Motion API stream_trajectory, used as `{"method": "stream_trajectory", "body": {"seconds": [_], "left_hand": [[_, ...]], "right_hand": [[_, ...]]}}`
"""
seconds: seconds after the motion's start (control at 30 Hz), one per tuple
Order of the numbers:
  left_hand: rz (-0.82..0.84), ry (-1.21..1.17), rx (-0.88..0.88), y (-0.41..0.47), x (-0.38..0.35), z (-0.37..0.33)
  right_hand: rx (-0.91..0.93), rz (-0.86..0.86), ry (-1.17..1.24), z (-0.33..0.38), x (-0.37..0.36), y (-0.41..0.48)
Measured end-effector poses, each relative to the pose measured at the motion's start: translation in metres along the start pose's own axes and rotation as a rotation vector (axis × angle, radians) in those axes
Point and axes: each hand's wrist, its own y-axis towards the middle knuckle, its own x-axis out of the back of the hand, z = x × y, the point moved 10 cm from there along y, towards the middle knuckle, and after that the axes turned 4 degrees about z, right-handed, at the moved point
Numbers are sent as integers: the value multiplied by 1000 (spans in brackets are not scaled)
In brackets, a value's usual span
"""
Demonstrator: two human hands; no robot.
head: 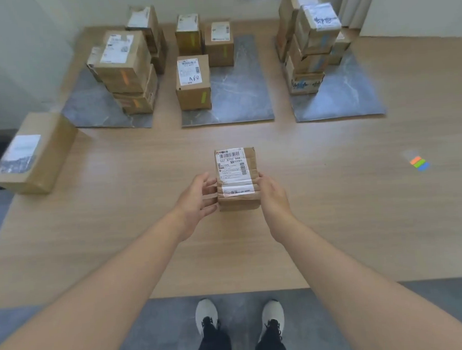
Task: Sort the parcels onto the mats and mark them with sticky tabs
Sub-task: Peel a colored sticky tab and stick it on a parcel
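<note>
We held a small brown cardboard parcel (237, 178) above the middle of the bench (335, 222), its white barcode label marked A68 facing up. Our left hand (196, 201) and right hand (273, 196) gripped its two sides. Beyond lay grey mats (241, 98) bearing stacked boxes (193, 82). The orange, green and blue sticky tabs (419, 162) lay well right.

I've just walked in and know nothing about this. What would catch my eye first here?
First, the small parcel gripped between the left hand and the right hand, dead centre over the wooden table. Beyond it, brown boxes are stacked on the left mat, the middle mat and the right mat. The bright sticky tabs lie far right, and a lone parcel sits at the table's left edge.
</note>
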Motion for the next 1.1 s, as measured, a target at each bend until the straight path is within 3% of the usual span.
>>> {"method": "stream_trajectory", "body": {"seconds": [0.3, 0.53, 0.8, 1.1], "left_hand": [[21, 16, 107, 19, 0, 54], [-56, 39, 85, 19, 2, 45], [-144, 106, -112, -26, -29, -54], [-78, 130, -462, -135, -104, -182]], "right_hand": [[-92, 38, -55, -53, 1, 13], [-153, 19, -24, -52, 16, 14], [28, -46, 47, 45, 63, 2], [299, 3, 83, 192, 107, -55]]}}
